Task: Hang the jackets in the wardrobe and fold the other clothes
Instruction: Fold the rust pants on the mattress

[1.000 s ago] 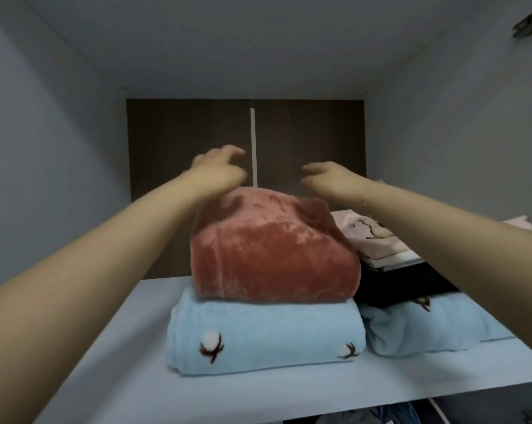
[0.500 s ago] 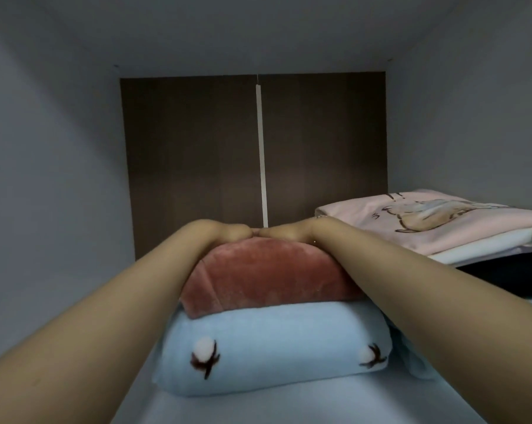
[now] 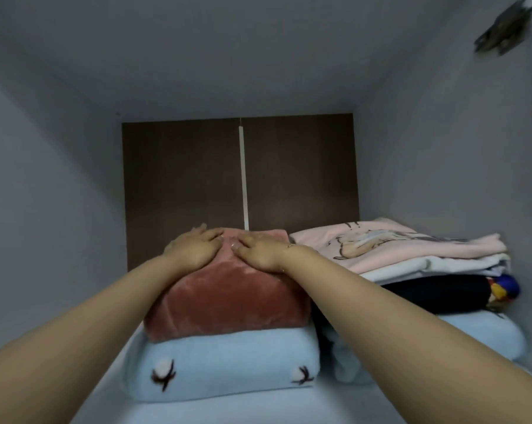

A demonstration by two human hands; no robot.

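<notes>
A folded rust-pink plush garment (image 3: 228,304) lies on top of a folded light-blue fleece (image 3: 222,368) with cotton-flower prints, on a white wardrobe shelf (image 3: 197,408). My left hand (image 3: 194,249) and my right hand (image 3: 258,252) both rest flat on the top of the plush garment, fingers straight, side by side and almost touching. Both forearms reach in from the near edge.
To the right stands a second stack: a pink printed top (image 3: 396,243), a white garment (image 3: 436,266), a black one (image 3: 436,293) and another light-blue fleece (image 3: 478,338). Grey side walls and a dark brown back panel (image 3: 182,185) close the compartment. A metal hinge (image 3: 503,29) sits upper right.
Both hands came down from above the plush garment onto its top and pressed it flat. The view has pulled back a little since half a second ago.
</notes>
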